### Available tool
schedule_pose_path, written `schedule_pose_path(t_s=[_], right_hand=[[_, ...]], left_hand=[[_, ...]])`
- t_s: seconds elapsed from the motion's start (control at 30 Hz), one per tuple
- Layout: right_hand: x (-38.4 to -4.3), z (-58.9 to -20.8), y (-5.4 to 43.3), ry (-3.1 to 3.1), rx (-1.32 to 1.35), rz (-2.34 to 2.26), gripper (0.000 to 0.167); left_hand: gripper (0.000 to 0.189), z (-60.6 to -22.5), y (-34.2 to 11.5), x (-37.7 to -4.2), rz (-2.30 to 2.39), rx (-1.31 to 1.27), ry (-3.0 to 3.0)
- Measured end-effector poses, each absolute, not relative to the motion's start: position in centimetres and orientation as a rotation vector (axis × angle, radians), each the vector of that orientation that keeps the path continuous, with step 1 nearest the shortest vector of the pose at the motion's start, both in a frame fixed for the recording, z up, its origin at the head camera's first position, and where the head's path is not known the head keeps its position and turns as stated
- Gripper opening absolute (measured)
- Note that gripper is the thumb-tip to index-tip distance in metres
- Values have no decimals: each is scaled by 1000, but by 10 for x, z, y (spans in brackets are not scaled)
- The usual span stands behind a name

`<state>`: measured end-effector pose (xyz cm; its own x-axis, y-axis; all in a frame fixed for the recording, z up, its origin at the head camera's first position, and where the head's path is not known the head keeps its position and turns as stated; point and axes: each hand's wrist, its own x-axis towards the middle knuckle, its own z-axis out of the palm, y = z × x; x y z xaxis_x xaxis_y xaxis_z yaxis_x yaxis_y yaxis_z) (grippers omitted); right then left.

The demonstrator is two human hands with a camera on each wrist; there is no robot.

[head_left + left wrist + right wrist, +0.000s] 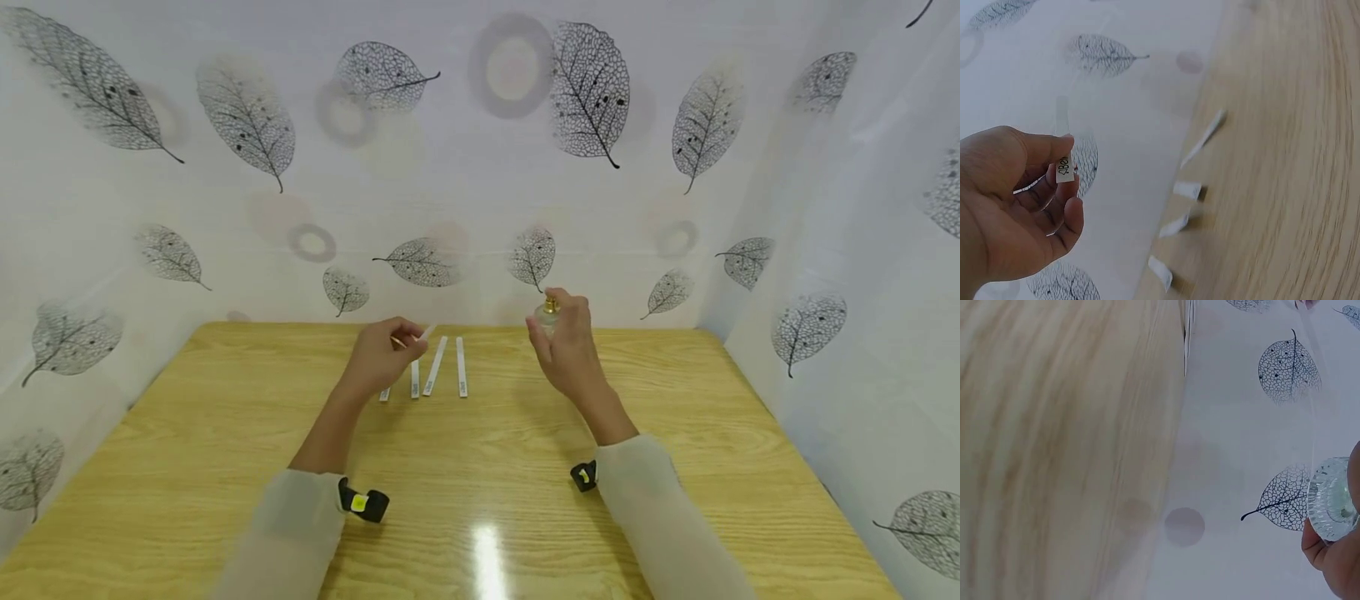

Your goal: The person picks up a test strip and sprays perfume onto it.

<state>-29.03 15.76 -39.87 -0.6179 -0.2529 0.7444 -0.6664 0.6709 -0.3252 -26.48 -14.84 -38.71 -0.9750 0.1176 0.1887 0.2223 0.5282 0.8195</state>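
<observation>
The right hand (573, 354) grips a gold-topped clear-glass bottle (1330, 501), contents unclear; the left hand (381, 354) pinches a white paper strip (1064, 170); four others (461, 367) lie on the yellow wooden table (465, 475).

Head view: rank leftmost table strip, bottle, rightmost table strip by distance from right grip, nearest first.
1. Bottle: in the right grip.
2. Rightmost table strip: left of that grip.
3. Leftmost table strip: farther left, partly hidden.
</observation>
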Motion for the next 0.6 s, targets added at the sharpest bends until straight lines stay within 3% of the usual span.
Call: schedule_pose_path(t_s=[0.13, 0.6], right_hand=[[-286, -399, 153, -2213, 701, 728, 56], [-284, -401, 148, -2184, 637, 426, 49]], left_hand=[[21, -385, -135, -262, -1523, -336, -2637], [19, -385, -112, -258, -1663, -345, -2620]])
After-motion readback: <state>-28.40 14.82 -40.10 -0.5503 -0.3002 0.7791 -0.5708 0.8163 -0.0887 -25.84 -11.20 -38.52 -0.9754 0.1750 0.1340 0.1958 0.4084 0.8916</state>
